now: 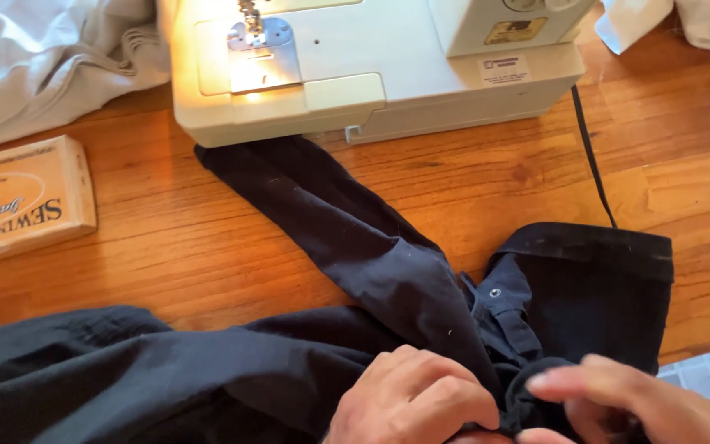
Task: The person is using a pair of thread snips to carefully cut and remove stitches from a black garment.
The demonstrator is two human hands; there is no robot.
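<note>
- step, as judged: both hands bunching the dark garment (347, 247) below the sewing machine (371, 66).
- left hand (412, 403) fist-closed, pinching cloth; right hand (634, 399) fingers together, nipping the same fold.
- next needs a flattened seam.

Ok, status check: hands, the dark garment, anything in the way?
Left hand and right hand both pinching the dark garment at bottom edge. One sleeve runs under the sewing machine. Wooden box lies apart at left.

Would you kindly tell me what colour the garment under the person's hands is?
The garment is plain black, clearest in the head view, on the wooden table.
</note>
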